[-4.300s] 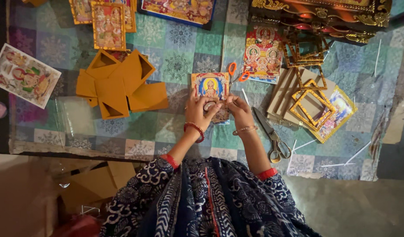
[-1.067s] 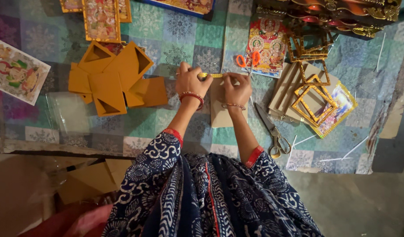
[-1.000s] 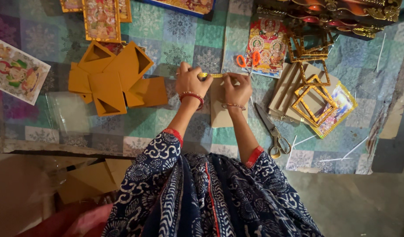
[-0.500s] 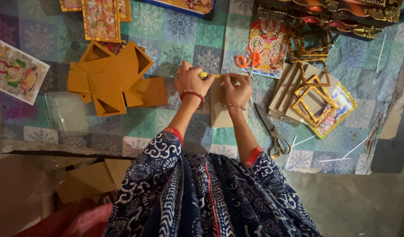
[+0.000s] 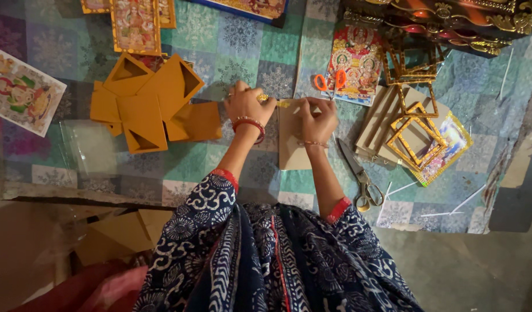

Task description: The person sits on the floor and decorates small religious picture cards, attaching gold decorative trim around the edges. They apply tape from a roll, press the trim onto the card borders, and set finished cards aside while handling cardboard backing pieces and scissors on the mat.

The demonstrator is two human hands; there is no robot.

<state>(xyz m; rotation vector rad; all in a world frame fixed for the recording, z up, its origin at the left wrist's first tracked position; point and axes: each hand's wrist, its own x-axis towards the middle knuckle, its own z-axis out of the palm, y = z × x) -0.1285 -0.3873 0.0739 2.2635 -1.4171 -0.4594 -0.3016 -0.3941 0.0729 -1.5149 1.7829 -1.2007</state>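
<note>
Left hand (image 5: 247, 107) is closed on the gold strip's (image 5: 280, 103) left end; right hand (image 5: 315, 118) pinches its right end. The strip is laid crosswise along the top edge of the brown backing board (image 5: 293, 147), directly between both hands, on the bench (image 5: 231, 52).

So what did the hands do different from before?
The small picture showed its colourful front before; now the brown back of the card faces up. Both the left hand and right hand moved to its top edge, by a gold strip. The orange card pieces and grey scissors stayed put.
</note>
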